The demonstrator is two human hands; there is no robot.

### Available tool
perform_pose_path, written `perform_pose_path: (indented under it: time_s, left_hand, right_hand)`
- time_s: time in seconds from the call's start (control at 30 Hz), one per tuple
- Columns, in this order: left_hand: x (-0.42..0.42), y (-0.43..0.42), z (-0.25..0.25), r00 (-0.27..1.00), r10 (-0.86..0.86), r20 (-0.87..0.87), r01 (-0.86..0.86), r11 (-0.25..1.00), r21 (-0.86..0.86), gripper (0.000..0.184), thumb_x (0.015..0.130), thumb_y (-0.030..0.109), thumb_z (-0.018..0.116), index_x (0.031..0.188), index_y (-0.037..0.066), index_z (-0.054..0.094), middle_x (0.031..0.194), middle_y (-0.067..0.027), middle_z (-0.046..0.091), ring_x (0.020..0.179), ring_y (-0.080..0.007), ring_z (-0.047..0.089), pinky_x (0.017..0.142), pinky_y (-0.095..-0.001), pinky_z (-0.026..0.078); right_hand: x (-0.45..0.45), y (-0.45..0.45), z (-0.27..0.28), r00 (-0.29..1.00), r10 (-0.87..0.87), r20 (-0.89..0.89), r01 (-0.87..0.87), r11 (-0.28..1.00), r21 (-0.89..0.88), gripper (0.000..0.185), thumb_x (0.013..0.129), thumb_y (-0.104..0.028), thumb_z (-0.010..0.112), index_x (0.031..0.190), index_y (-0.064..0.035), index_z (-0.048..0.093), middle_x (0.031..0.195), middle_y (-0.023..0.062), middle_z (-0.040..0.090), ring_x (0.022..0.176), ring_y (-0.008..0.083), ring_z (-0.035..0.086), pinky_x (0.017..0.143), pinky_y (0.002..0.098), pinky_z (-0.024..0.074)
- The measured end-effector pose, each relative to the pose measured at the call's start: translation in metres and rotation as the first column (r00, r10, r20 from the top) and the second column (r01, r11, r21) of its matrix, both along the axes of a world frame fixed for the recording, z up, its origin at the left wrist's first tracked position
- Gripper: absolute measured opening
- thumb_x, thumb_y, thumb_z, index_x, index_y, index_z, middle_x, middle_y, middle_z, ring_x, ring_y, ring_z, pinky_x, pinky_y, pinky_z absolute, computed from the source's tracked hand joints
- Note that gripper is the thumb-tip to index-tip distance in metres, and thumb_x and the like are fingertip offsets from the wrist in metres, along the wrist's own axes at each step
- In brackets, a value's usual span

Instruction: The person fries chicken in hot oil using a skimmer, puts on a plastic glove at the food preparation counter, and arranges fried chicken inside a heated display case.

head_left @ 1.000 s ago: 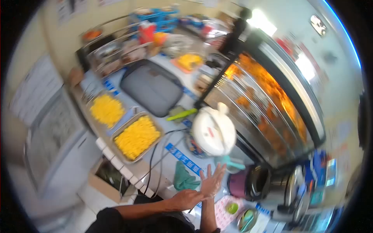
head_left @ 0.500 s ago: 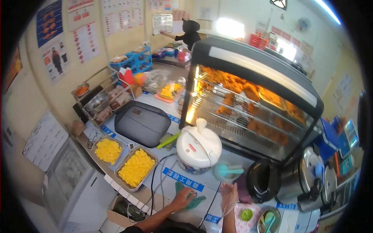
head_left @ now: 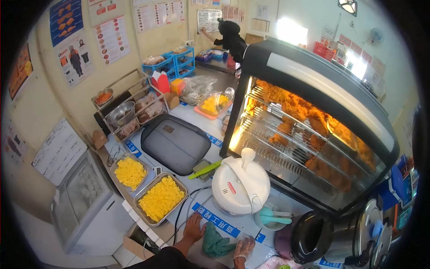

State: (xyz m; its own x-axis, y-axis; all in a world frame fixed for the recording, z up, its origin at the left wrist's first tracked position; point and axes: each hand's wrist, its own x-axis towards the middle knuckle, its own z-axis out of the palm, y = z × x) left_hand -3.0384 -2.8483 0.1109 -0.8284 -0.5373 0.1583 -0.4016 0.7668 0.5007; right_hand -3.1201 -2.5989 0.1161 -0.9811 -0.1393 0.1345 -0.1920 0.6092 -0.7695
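Observation:
My left hand (head_left: 194, 228), bare, rests on the counter just left of a crumpled green cloth (head_left: 217, 242), its fingers stretched toward the blue label strip. On the cloth's other side is my right hand (head_left: 244, 247) in a clear plastic glove, low over the counter with its fingers apart. Neither hand holds anything that I can see. Behind the cloth stands a white-lidded rice cooker (head_left: 237, 186). A metal tray of yellow food (head_left: 161, 198) sits to the left of my left hand.
A heated glass cabinet (head_left: 309, 130) with fried food fills the right. Dark cookers (head_left: 309, 237) stand at the lower right, beside a bowl with turquoise utensils (head_left: 272, 217). A grey bag (head_left: 175, 143) lies behind the trays. Another person (head_left: 230, 38) stands at the back wall.
My left hand has moved off the green cloth to its left side. My gloved right hand has come down and left, nearer the cloth. The cloth is more bunched up, and the view has shifted.

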Motion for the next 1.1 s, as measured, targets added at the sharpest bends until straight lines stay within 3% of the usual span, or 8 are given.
perform_pose_path:
  time_s: [0.1, 0.17, 0.6, 0.67, 0.8, 0.97, 1.0, 1.1]
  left_hand:
    - [-0.004, -0.003, -0.001, 0.999, 0.003, 0.05, -0.002, 1.0, -0.011, 0.049, 0.093, 0.037, 0.057, 0.127, 0.002, 0.052, 0.141, -0.0179, 0.047, 0.136, -0.0346, 0.04, 0.112, -0.047, 0.032]
    - [-0.007, -0.004, -0.003, 0.997, 0.002, 0.082, -0.002, 1.0, -0.004, 0.05, 0.093, 0.038, 0.056, 0.128, 0.002, 0.051, 0.142, -0.0176, 0.046, 0.137, -0.0341, 0.039, 0.112, -0.0471, 0.031]
    - [-0.005, -0.006, -0.004, 0.984, 0.001, 0.178, -0.008, 0.999, 0.037, 0.053, 0.093, 0.041, 0.053, 0.132, 0.005, 0.049, 0.148, -0.0147, 0.041, 0.142, -0.029, 0.033, 0.114, -0.0468, 0.027]
    - [-0.007, -0.006, -0.004, 0.985, -0.003, 0.17, -0.002, 1.0, 0.03, 0.053, 0.093, 0.041, 0.053, 0.132, 0.005, 0.049, 0.148, -0.0144, 0.041, 0.142, -0.0286, 0.033, 0.114, -0.0468, 0.027]
    - [-0.009, -0.007, -0.002, 0.983, -0.001, 0.183, -0.006, 0.999, 0.038, 0.056, 0.093, 0.041, 0.054, 0.135, 0.005, 0.048, 0.149, -0.0139, 0.041, 0.142, -0.0285, 0.033, 0.115, -0.0468, 0.026]
    - [-0.003, -0.006, -0.005, 0.986, 0.032, 0.166, -0.05, 0.993, 0.107, 0.06, 0.094, 0.041, 0.055, 0.138, 0.002, 0.047, 0.15, -0.0164, 0.041, 0.141, -0.0321, 0.035, 0.116, -0.0464, 0.028]
    - [-0.003, -0.008, -0.005, 0.99, 0.026, 0.136, -0.044, 0.99, 0.13, 0.059, 0.094, 0.04, 0.055, 0.138, 0.001, 0.047, 0.15, -0.0169, 0.041, 0.142, -0.0325, 0.035, 0.116, -0.0459, 0.028]
    - [0.0, -0.007, -0.014, 0.997, 0.031, 0.066, -0.042, 0.986, 0.162, 0.058, 0.095, 0.036, 0.055, 0.138, 0.0, 0.047, 0.15, -0.0184, 0.04, 0.142, -0.0331, 0.034, 0.117, -0.0448, 0.027]
  right_hand:
    - [-0.003, 0.002, -0.007, 0.99, -0.059, 0.128, 0.074, 0.991, -0.111, 0.041, 0.087, -0.02, 0.064, 0.122, 0.0004, 0.057, 0.134, 0.0222, 0.05, 0.125, 0.04, 0.047, 0.106, 0.0489, 0.0383]
    - [-0.01, 0.019, -0.02, 0.975, 0.17, -0.147, -0.119, 0.945, 0.306, 0.042, 0.087, -0.018, 0.063, 0.123, 0.0012, 0.057, 0.141, 0.0239, 0.045, 0.128, 0.0429, 0.045, 0.109, 0.0501, 0.0362]
    - [-0.004, 0.004, -0.004, 0.989, 0.105, -0.104, -0.06, 0.929, 0.366, 0.053, 0.085, -0.017, 0.06, 0.132, 0.0027, 0.048, 0.147, 0.0224, 0.039, 0.132, 0.0418, 0.042, 0.111, 0.0479, 0.0355]
    - [-0.002, 0.005, -0.019, 1.0, 0.027, 0.011, -0.028, 0.995, 0.094, 0.065, 0.086, -0.018, 0.06, 0.143, 0.0031, 0.038, 0.151, 0.0197, 0.034, 0.134, 0.0394, 0.041, 0.113, 0.0451, 0.0362]
    - [-0.002, -0.004, -0.006, 0.984, -0.022, 0.179, 0.027, 0.999, -0.024, 0.069, 0.087, -0.019, 0.059, 0.147, 0.0031, 0.033, 0.153, 0.0175, 0.03, 0.135, 0.037, 0.041, 0.113, 0.0422, 0.0368]
    - [-0.004, -0.004, -0.016, 1.0, -0.011, 0.019, 0.012, 0.999, -0.04, 0.059, 0.095, -0.028, 0.056, 0.141, 0.0046, 0.042, 0.147, 0.0197, 0.041, 0.131, 0.035, 0.047, 0.11, 0.0423, 0.0392]
    - [-0.007, 0.001, -0.024, 0.992, 0.037, -0.118, -0.016, 0.985, 0.172, 0.062, 0.098, -0.04, 0.054, 0.141, 0.0032, 0.042, 0.143, 0.0209, 0.046, 0.126, 0.0372, 0.051, 0.107, 0.0453, 0.0417]
    - [-0.008, 0.009, -0.042, 0.978, 0.093, -0.188, -0.043, 0.966, 0.254, 0.062, 0.1, -0.046, 0.049, 0.14, 0.0013, 0.043, 0.144, 0.0217, 0.046, 0.123, 0.0387, 0.053, 0.104, 0.0479, 0.044]
